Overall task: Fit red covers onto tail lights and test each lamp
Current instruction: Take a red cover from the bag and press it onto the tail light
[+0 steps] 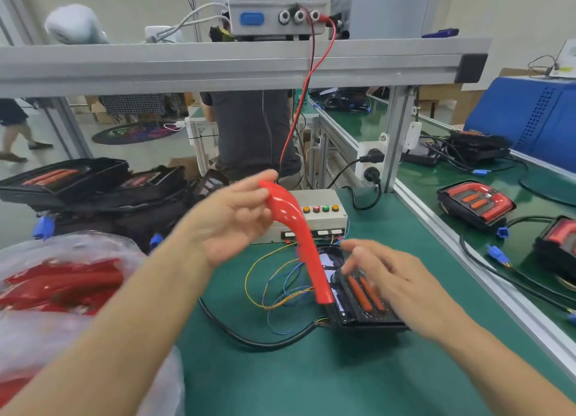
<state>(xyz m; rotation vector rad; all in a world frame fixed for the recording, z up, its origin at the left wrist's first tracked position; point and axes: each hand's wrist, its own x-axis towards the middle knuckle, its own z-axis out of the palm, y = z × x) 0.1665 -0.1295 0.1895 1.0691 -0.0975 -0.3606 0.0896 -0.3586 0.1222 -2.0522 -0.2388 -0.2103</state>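
My left hand [232,219] holds the upper bend of a curved red cover [299,238] above the green bench, thumb and fingers around its top end. The cover's long leg hangs down over a black tail light [358,297] that lies on the mat with two orange-red strips in it. My right hand [389,278] rests on that tail light with its fingers spread and fairly straight. Thin coloured wires [274,281] run from the lamp to a beige test box [321,216] with several round buttons.
A clear bag of red covers [59,284] sits at the left. Black tail lights are stacked at back left [93,182], and fitted lamps [473,203] lie on the right bench. A power supply [277,7] stands on the shelf overhead. A thick black cable [265,337] crosses the mat.
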